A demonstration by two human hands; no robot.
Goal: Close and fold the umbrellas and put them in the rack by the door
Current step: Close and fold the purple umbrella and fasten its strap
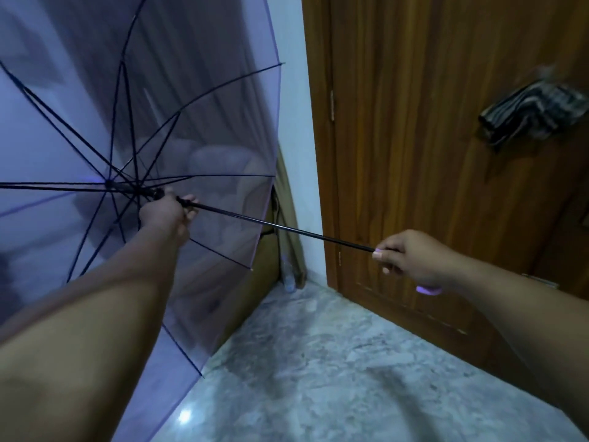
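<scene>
A see-through purple umbrella (204,100) is fully open on the left, its black ribs spread wide and its canopy facing away from me. Its thin black shaft (287,228) runs from the hub down to the right. My left hand (165,215) is closed around the shaft at the runner, just below the hub. My right hand (411,256) grips the pale purple handle (428,290) at the shaft's lower end. A folded striped umbrella (532,113) hangs on the wooden door at the upper right. No rack is in view.
A brown wooden door (414,138) fills the right side, with a white wall strip (296,122) beside it. A small plastic bottle (288,275) stands in the corner. The floor is grey marble (318,362). Furniture shows dimly through the canopy.
</scene>
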